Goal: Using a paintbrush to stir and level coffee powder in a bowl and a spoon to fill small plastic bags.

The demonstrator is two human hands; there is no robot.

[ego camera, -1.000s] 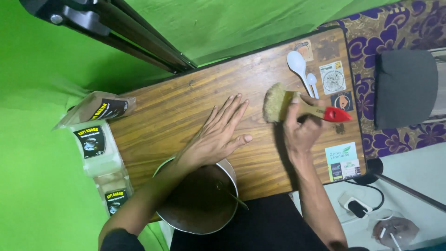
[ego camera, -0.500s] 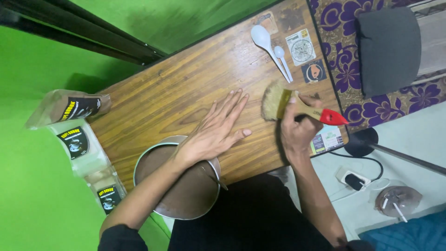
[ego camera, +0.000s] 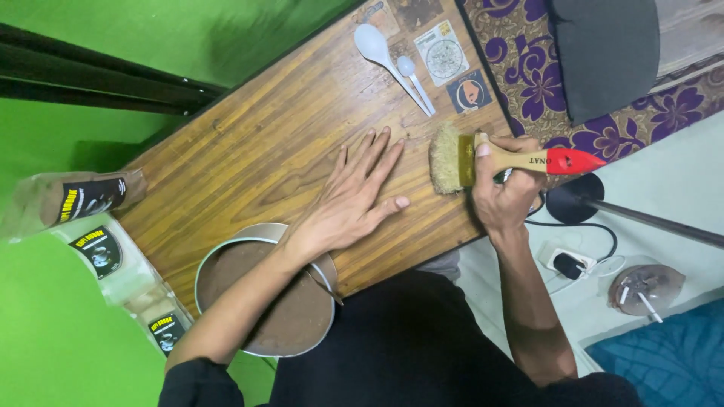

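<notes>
My right hand [ego camera: 504, 197] grips a wide paintbrush [ego camera: 498, 159] with pale bristles, a wooden handle and a red end. The bristles rest on the wooden table [ego camera: 256, 143] near its right edge. My left hand [ego camera: 348, 200] lies flat on the table, fingers spread, palm down, just left of the brush and holding nothing. My left forearm crosses over a round metal bowl [ego camera: 265, 301] filled with brown powder at the table's near edge.
Two white plastic spoons [ego camera: 392, 60] lie at the far right of the table, beside several stickers [ego camera: 443, 51]. Clear bags of brown powder [ego camera: 75, 200] sit at the left end. A dark stand base [ego camera: 571, 198] and cables are on the floor to the right.
The view has shifted, so the table sits higher and more to the left. My right hand with the brush has moved slightly along the table; my left hand stays flat.
</notes>
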